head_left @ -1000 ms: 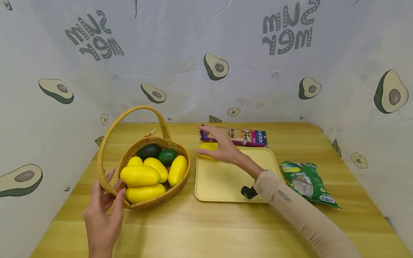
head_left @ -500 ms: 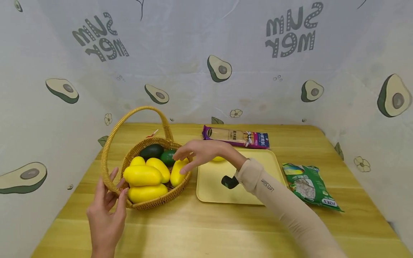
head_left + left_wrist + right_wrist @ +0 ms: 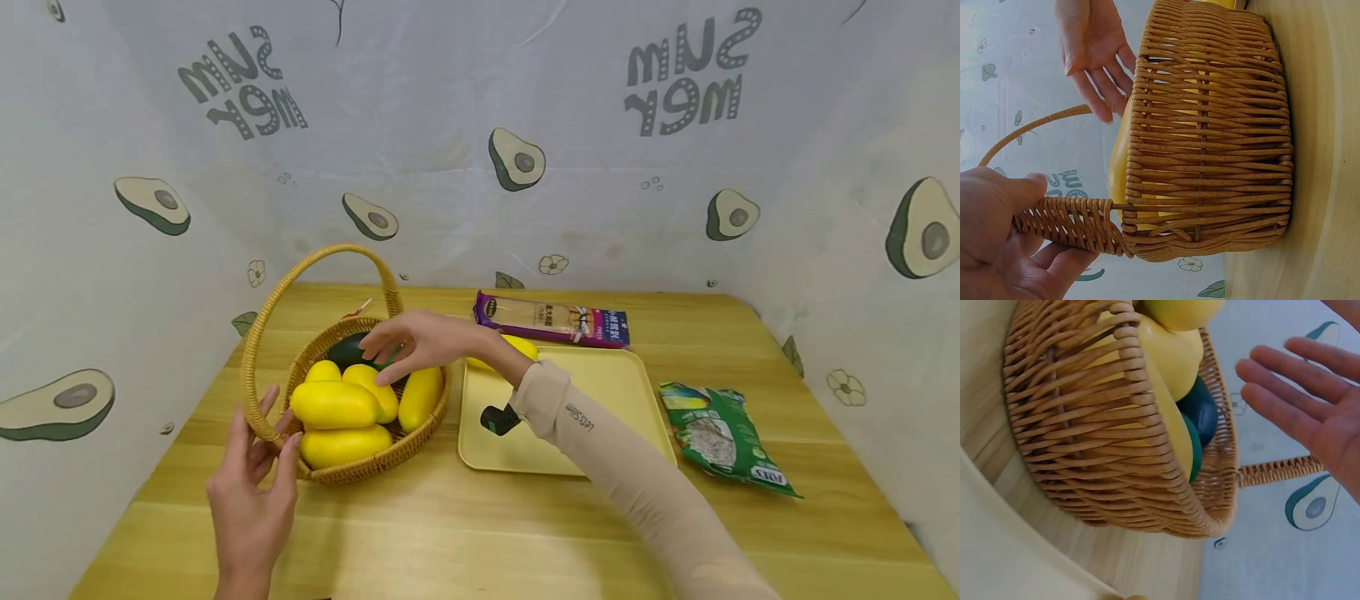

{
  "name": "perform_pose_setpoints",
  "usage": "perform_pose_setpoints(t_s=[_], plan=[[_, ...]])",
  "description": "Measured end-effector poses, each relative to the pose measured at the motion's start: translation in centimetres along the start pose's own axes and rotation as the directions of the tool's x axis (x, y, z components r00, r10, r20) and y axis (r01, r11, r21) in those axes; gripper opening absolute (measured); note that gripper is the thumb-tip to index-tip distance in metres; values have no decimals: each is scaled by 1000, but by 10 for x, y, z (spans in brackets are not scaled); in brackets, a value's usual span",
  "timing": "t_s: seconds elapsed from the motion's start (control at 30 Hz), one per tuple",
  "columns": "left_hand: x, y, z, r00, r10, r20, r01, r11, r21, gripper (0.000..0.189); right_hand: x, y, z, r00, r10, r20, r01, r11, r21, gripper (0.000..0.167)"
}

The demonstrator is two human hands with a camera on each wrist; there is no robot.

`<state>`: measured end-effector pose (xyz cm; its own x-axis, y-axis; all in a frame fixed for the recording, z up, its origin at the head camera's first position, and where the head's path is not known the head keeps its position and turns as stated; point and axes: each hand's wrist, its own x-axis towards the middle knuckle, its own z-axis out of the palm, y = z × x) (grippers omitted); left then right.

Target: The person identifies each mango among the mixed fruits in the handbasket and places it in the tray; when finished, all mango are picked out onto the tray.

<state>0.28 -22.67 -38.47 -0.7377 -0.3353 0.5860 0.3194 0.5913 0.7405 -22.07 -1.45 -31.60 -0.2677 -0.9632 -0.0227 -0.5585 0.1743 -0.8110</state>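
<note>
My left hand (image 3: 255, 508) holds the near foot of the arched handle (image 3: 1075, 225) of a wicker basket (image 3: 390, 460), thumb on one side and fingers on the other. Inside lie several smooth yellow mangoes (image 3: 337, 405) and dark green avocados (image 3: 1200, 415). Above the basket hovers my right hand (image 3: 431, 340), its fingers extended and nothing in its grasp. From the right wrist view, those fingers (image 3: 1291, 387) are spread apart over the basket's opening. In the head view the hand partly covers the avocados.
Right of the basket lies a pale yellow tray (image 3: 600, 417) with one yellow mango (image 3: 519, 343) at its far left corner, partly behind my wrist. A purple pasta packet (image 3: 551, 319) lies behind the tray, and a green bag (image 3: 723, 437) to its right.
My right hand has moved left from the mango on the tray to over the basket, its fingers free. The left hand keeps its hold on the handle.
</note>
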Motion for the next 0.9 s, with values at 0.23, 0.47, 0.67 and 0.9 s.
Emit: perform_pose_setpoints(t_s=[0.23,0.47,0.67,0.9], plan=[[1,-1,3,1000,12,3,-12,1000,-15,81,18,5,-4,999,8,52,-9,1000,13,58],[0,-2,4,1000,14,4,-14,1000,-16,82,36,9,2,995,51,84,-52,999,10,64],[0,-1,3,1000,9,8,-9,1000,-6,80,51,6,3,989,52,137,-50,999,-20,66],[1,-2,2,1000,23,8,-23,1000,-1,80,62,6,4,987,9,162,2,997,-73,61]])
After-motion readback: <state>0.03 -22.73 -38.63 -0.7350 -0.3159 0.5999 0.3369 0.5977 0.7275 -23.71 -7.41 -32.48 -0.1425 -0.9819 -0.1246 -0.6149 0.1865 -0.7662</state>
